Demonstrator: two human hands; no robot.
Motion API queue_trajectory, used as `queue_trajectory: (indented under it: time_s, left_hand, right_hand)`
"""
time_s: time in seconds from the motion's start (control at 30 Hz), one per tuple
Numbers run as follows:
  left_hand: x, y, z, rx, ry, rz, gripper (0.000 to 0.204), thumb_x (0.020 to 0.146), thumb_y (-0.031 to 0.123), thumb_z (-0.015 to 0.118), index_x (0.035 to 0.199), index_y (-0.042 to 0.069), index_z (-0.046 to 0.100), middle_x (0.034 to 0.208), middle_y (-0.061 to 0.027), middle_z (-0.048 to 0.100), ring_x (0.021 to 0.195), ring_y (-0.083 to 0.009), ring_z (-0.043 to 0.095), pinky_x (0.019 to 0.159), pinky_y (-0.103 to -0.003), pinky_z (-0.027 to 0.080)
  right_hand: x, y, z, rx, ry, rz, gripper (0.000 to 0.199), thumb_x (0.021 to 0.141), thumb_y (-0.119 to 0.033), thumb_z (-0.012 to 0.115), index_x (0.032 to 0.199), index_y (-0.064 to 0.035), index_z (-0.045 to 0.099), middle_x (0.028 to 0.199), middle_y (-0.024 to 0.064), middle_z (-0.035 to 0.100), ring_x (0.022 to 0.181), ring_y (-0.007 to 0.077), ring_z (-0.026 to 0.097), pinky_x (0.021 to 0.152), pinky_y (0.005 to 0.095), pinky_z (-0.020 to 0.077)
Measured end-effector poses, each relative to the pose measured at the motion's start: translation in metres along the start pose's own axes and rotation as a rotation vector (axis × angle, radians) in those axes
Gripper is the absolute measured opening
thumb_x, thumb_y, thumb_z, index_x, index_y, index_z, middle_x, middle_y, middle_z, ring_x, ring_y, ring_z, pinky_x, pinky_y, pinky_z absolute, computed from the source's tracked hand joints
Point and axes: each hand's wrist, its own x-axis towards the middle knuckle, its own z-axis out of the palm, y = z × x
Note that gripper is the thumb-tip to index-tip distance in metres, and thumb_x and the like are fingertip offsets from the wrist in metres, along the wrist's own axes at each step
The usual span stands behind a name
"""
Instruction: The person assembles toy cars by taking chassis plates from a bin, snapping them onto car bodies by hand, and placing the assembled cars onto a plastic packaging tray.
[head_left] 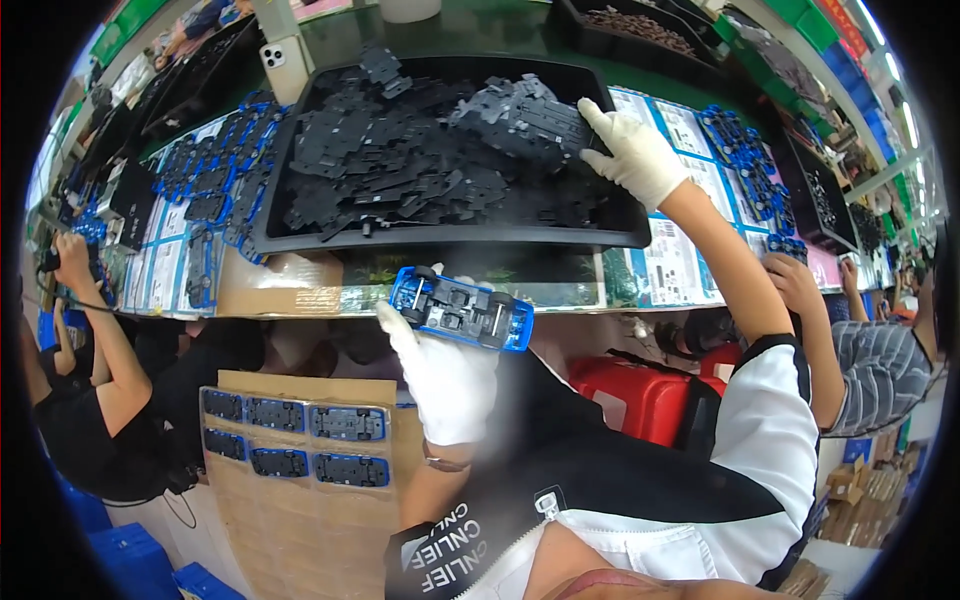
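A: What does the head view show of the left hand?

B: The left hand (445, 385), in a white glove, holds a blue toy car (462, 308) in front of the table (480, 38), wheels and dark underside facing up. The thumb lies along the car's left end; the other fingers are mostly hidden beneath it, closed around the body.

A: And the right hand?

B: The right hand (635, 155), gloved too, reaches to the right side of a black bin (450, 238). Its thumb and forefinger are parted at the end of some dark plastic plates (535, 115). I cannot tell whether they grip them.

A: What lies around?

B: More dark plates are heaped in the bin. Blue car bodies stand in groups to its left (215, 165) and right (745, 170). Below the table, at left, six upturned cars (348, 422) sit in two rows on cardboard (300, 545). Co-workers sit on both sides.
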Motion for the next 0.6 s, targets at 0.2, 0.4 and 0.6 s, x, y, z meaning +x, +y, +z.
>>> queue_trajectory:
  time_s: [0.2,0.4,0.6]
  left_hand:
    - [0.002,-0.009,0.004,-0.171,-0.072,-0.052,0.074,0.094,0.070,0.043,0.135,0.009,0.050,0.120,-0.0126,0.058,0.114,-0.0304,0.054,0.105,-0.049,0.041]
    - [-0.001,-0.020,0.014,-0.243,-0.089,-0.007,0.071,0.094,0.071,0.039,0.131,0.011,0.052,0.120,-0.0117,0.059,0.111,-0.0290,0.056,0.101,-0.046,0.043]
    - [-0.007,-0.021,0.009,-0.341,-0.165,-0.018,0.076,0.094,0.067,0.046,0.141,0.007,0.046,0.133,-0.0074,0.053,0.115,-0.0227,0.049,0.114,-0.040,0.028]
  right_hand:
    - [-0.046,-0.033,-0.031,0.091,0.098,-0.084,0.062,0.086,-0.029,0.070,0.138,-0.0059,0.044,0.095,0.0170,0.064,0.088,0.0341,0.064,0.077,0.0430,0.0509]
    - [-0.092,-0.093,-0.053,0.324,0.037,-0.136,0.070,0.081,-0.024,0.074,0.140,-0.0045,0.043,0.103,0.0186,0.063,0.092,0.0361,0.063,0.076,0.0427,0.0512]
    - [-0.109,-0.132,-0.047,0.256,-0.035,-0.320,0.065,0.082,-0.025,0.073,0.135,0.0013,0.046,0.125,0.0189,0.059,0.102,0.0331,0.064,0.078,0.0396,0.0563]
